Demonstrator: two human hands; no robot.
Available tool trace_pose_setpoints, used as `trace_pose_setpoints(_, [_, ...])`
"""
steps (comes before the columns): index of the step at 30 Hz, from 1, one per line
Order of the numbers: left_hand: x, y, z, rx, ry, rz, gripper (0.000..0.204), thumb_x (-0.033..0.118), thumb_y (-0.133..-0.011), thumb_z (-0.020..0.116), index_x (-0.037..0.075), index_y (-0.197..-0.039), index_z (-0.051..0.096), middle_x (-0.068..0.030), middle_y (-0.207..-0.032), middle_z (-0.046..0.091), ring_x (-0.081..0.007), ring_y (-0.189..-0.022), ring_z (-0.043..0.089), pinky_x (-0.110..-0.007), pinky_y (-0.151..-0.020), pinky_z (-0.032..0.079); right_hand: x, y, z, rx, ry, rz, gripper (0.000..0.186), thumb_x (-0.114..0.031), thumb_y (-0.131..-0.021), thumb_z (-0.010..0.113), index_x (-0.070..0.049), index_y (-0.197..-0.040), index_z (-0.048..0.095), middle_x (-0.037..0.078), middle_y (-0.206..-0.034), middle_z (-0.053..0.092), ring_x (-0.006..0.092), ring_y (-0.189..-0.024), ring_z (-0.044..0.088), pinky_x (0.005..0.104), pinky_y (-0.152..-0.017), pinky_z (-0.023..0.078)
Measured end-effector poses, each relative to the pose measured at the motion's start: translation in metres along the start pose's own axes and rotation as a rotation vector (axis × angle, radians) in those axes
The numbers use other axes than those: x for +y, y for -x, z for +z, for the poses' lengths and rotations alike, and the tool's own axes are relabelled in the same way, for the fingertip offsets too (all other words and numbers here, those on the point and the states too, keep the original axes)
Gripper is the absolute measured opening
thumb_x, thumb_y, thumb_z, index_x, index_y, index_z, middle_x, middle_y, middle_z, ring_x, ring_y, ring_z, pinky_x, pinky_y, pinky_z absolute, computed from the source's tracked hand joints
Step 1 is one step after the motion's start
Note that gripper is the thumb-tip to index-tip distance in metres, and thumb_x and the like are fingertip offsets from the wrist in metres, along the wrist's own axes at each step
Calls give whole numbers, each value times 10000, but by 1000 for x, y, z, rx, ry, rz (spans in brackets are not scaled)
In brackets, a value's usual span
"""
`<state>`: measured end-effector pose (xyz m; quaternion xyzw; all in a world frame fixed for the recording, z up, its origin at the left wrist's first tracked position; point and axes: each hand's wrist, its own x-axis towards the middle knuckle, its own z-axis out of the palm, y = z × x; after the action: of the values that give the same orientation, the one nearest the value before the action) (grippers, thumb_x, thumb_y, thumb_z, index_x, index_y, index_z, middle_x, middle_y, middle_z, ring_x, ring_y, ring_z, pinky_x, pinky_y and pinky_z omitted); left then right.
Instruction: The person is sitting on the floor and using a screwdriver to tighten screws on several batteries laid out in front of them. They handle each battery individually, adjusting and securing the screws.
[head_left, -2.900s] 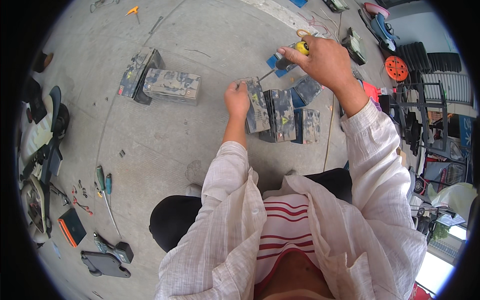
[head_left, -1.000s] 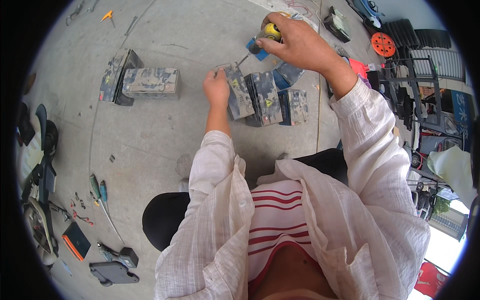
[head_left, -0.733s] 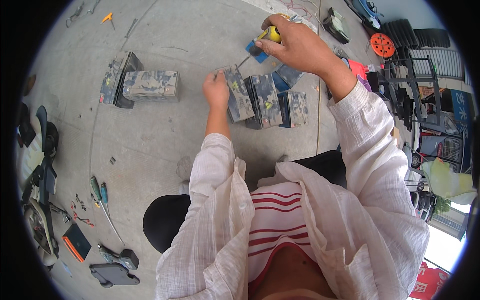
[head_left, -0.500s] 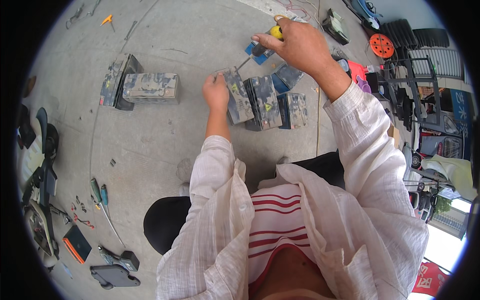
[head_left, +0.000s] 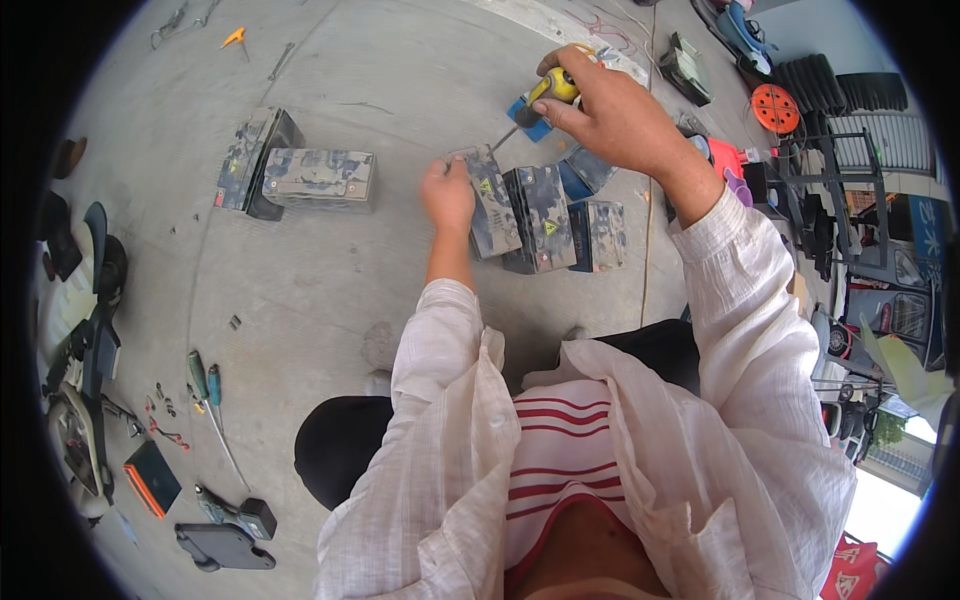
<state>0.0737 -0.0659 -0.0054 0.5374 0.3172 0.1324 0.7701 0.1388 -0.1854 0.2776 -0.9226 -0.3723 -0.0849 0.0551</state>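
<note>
Gripping a yellow and black screwdriver [head_left: 563, 87], the right hand [head_left: 630, 122] has its fingers wrapped around the handle, the shaft slanting left toward the far end of a camouflage block [head_left: 496, 220]. The left hand [head_left: 448, 195] has its fingers curled onto that block's far left edge. Just right of it on the floor [head_left: 310, 285] stands a second patterned block [head_left: 543, 222]; well to the left sit two more blocks [head_left: 320, 175], and near left lies a green-handled screwdriver [head_left: 197, 372]
</note>
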Motion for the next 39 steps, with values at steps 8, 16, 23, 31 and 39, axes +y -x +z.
trace_pose_setpoints(8, [1,3,1,1,27,-13,160,160,-980,604,22,-930,669,14,-665,542,-58,-516,446,-254,-459,334,2,-1,3,43,-30,75,620,-655,-846,656,-36,-871,680,165,-713,691,336,-665,700,432,-586,558])
trace_pose_setpoints(16, [1,2,0,8,32,-6,173,168,-982,605,17,-972,688,24,-655,526,-53,-504,429,-238,-449,324,-6,-8,-8,-73,171,135,575,-591,-880,659,-21,-959,656,190,-727,686,363,-691,696,461,-604,555])
trace_pose_setpoints(23, [-1,1,0,-15,53,-12,186,169,-986,600,13,-1006,701,32,-649,518,-47,-505,426,-236,-444,318,-4,-7,-3,-37,129,60,580,-608,-848,684,-27,-861,686,184,-724,695,348,-688,700,455,-600,554])
trace_pose_setpoints(31, [0,0,-1,-13,31,-17,173,166,-993,592,28,-904,646,25,-649,506,-45,-485,402,-239,-424,302,-6,-5,1,-11,40,35,605,-641,-834,675,-37,-813,676,166,-668,682,340,-654,699,442,-582,554])
trace_pose_setpoints(39, [58,-2,-27,158,-403,65,295,253,-912,630,-19,-1009,690,-176,-894,710,-316,-889,682,-422,-799,508,-9,-4,-1,18,-81,121,495,-529,-884,672,-37,-931,670,156,-679,684,338,-642,695,430,-567,538])
